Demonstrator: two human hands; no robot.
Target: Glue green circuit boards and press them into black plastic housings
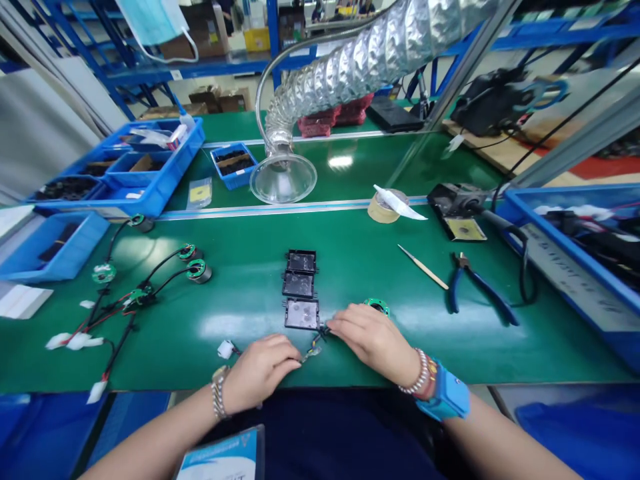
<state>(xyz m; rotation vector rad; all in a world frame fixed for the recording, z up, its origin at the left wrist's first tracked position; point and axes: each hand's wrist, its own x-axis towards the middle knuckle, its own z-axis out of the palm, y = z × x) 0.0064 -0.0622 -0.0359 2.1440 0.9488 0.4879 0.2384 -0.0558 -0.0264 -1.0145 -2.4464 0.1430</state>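
Pinching a thin multicoloured wire bundle near the front edge of the green tabletop: left hand at one end, right hand at the other; exact grip hidden by fingers. One white plastic connector beside left hand, lead part-covered. Beyond, one green ring-shaped circuit board, half hidden behind right hand; three black rectangular plastic trays in a column. Right edge: one blue plastic bin, cut off, contents unclear.

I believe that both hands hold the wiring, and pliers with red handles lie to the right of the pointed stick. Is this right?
Not fully: the head view shows blue handles on the pliers, not red. They lie right of the pointed stick, and the left hand and right hand hold the wiring.
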